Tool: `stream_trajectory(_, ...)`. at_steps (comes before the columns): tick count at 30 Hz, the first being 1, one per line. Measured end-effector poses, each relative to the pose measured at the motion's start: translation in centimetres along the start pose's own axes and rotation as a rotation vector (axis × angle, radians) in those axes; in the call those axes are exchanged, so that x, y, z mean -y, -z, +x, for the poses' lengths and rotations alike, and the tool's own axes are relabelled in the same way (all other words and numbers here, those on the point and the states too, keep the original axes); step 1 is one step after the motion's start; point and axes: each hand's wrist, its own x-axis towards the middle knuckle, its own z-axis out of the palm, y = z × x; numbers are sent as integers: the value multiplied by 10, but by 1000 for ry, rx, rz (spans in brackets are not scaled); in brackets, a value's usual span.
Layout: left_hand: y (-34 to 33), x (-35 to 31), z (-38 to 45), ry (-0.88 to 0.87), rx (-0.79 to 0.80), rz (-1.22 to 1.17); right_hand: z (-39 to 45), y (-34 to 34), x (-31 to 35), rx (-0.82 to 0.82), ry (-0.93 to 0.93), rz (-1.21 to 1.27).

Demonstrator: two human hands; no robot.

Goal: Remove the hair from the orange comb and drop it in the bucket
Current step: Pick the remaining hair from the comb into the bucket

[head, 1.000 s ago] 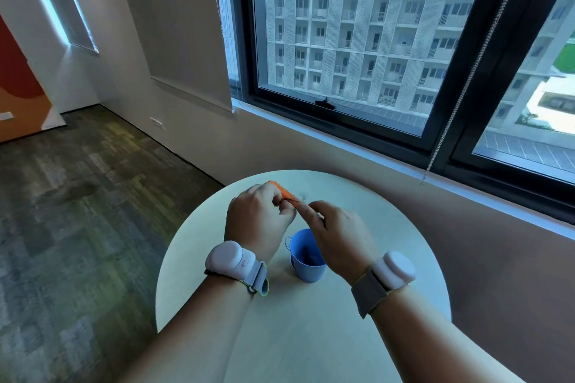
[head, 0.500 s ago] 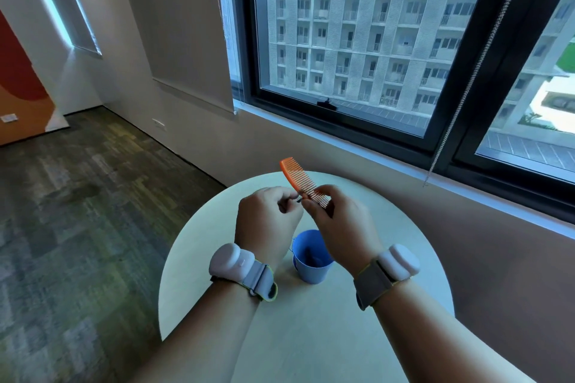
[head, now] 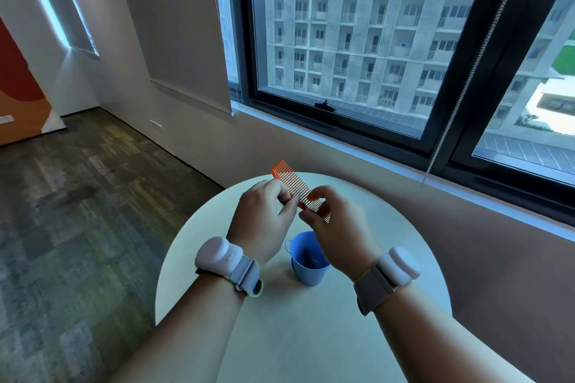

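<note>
— Where is the bucket?

— The blue bucket (head: pixel 309 261) stands on the round table (head: pixel 311 336), just under both hands.

— Who has the comb?

— The right hand (head: pixel 337 227) pinches the orange comb (head: pixel 297 188) near its low end. It slants up and away to the left.

— And the left hand?

— The left hand (head: pixel 264 214) is curled beside the teeth, closest to them. It may be pinching hair; I cannot tell.

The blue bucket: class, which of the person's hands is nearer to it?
Right. The right hand grips the orange comb and appears directly above the blue bucket, overlapping its rim in the picture. The left hand is up and to the left of it.
</note>
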Motion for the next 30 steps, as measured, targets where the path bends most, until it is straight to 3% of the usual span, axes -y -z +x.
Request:
stream_trajectory(4, -3, 8, -2, -5, 28, 48, 1, 3, -1, 2, -13, -33)
stream_trajectory(11, -8, 10, -5, 63, -82, 189, -2, -5, 0, 6, -37, 81)
stream_trajectory(18, -9, 10, -9, -72, -103, 301, 2, -10, -4, 12, -70, 165)
stream_trajectory(26, -13, -4, -5, 145, -8, -217, 7, -11, -4, 70, -2, 149)
stream_trajectory(30, -4, -18, 3, 415, 174, -734, 8, -10, -1, 68, 61, 134)
